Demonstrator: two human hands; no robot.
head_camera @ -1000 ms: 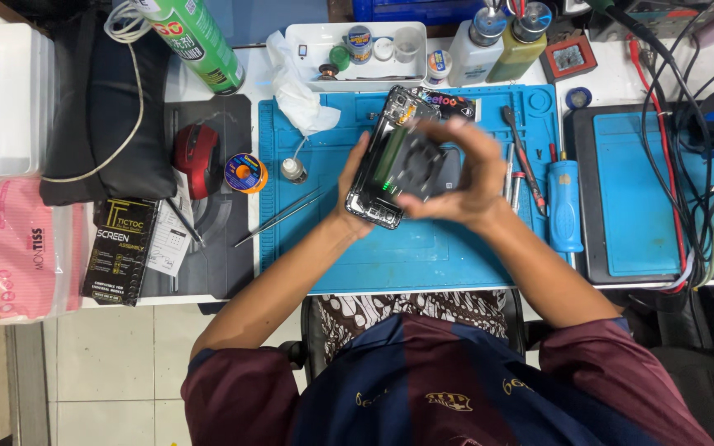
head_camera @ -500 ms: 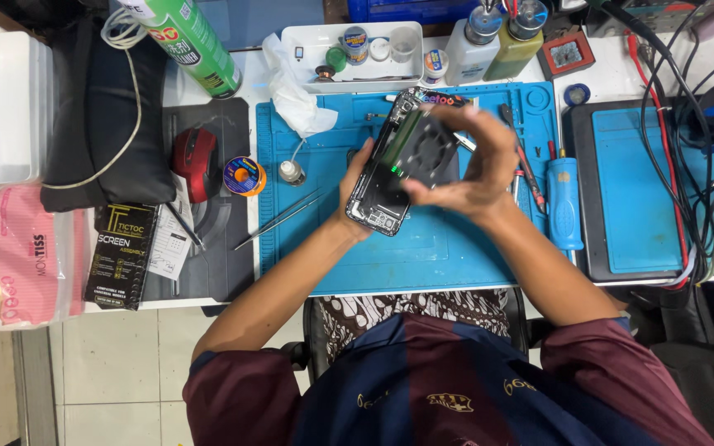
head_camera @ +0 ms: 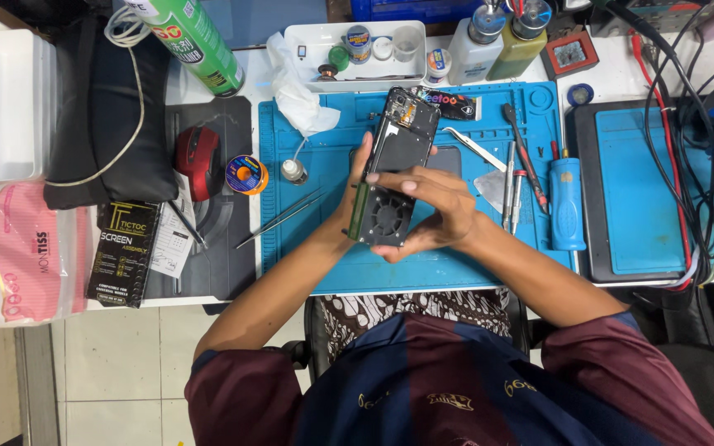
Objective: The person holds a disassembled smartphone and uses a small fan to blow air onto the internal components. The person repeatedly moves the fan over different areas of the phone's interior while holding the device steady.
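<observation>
1. Head view: opened phone (head_camera: 396, 169), back cover off, held above the middle of the blue mat (head_camera: 324, 248).
2. Left hand (head_camera: 355, 194) cups its left edge, fingers curled behind.
3. Right hand (head_camera: 427, 211) lies over the lower half, fingers together.
4. Bare mat shows toward the near edge.
5. White tray (head_camera: 311, 62) at the far edge holds small jars.

One opened phone (head_camera: 393, 177), two bottles (head_camera: 474, 49), one red mouse (head_camera: 197, 161).

Matt blue rubbery-looking mat (head_camera: 307, 165) mid-frame; glossy green metal spray can (head_camera: 193, 43) upper left; shiny steel tweezers (head_camera: 477, 149); probably plastic, that white tray (head_camera: 299, 58).
</observation>
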